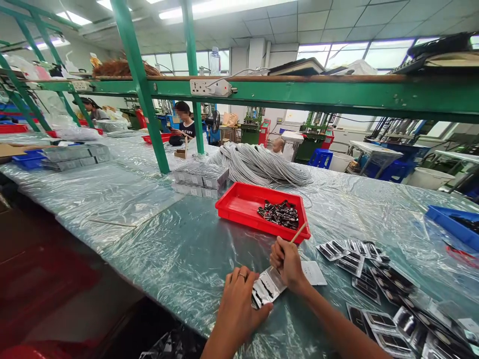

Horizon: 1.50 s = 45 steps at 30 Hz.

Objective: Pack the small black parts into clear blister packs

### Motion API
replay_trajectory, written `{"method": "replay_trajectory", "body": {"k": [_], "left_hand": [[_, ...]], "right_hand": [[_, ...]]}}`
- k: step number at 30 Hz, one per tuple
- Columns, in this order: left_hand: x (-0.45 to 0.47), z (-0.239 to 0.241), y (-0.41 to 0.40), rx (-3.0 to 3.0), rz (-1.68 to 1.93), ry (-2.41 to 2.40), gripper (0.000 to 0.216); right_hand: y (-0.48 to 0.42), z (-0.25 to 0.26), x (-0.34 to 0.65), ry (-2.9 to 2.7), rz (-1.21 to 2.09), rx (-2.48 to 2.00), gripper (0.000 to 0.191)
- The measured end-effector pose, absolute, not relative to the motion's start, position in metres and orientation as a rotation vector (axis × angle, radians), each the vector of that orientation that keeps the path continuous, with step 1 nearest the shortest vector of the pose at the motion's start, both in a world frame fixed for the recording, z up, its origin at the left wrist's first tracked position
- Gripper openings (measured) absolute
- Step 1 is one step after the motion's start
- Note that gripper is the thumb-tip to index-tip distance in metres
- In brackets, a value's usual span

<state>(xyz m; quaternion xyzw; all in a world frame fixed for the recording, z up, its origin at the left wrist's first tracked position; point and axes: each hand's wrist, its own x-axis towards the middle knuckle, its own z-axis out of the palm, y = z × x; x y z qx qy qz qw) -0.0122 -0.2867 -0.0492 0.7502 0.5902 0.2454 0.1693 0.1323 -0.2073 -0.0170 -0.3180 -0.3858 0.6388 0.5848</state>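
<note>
A clear plastic blister pack [267, 288] with dark pieces inside lies on the plastic-covered table in front of me. My left hand [239, 296], a ring on one finger, holds the pack's left end between thumb and fingers. In my right hand [287, 263] a thin light-coloured stick [299, 232] is gripped, its upper end pointing up and right. That fist rests over the pack's far right end; the stick's lower end is hidden. Beside it lies a white packet [314, 273]. Just beyond my hands stands a red tray [239, 202] with a heap of small dark metallic parts [280, 214].
Many filled blister packs [389, 284] spread over the right side, near a blue tray [449, 227]. Stacked packs [200, 178] and coiled grey cable [262, 164] lie behind the red tray. A green post [144, 94] supports the shelf. A person [185, 124] sits across the table.
</note>
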Motion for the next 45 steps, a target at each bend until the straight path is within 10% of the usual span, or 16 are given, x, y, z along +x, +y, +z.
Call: {"method": "replay_trajectory", "body": {"k": [25, 33, 45], "left_hand": [[-0.018, -0.045, -0.275, 2.206, 0.628, 1.839, 0.041], [0.036, -0.032, -0.234, 2.435, 0.561, 1.566, 0.081], [0.073, -0.039, -0.22, 2.428, 0.548, 1.405, 0.064]], "right_hand": [[-0.239, -0.019, 0.187, -0.81, 1.417, -0.676, 0.053], [-0.193, -0.02, 0.205, -0.803, 1.266, -0.722, 0.051], [-0.194, -0.039, 0.189, -0.911, 1.204, -0.776, 0.053]]}}
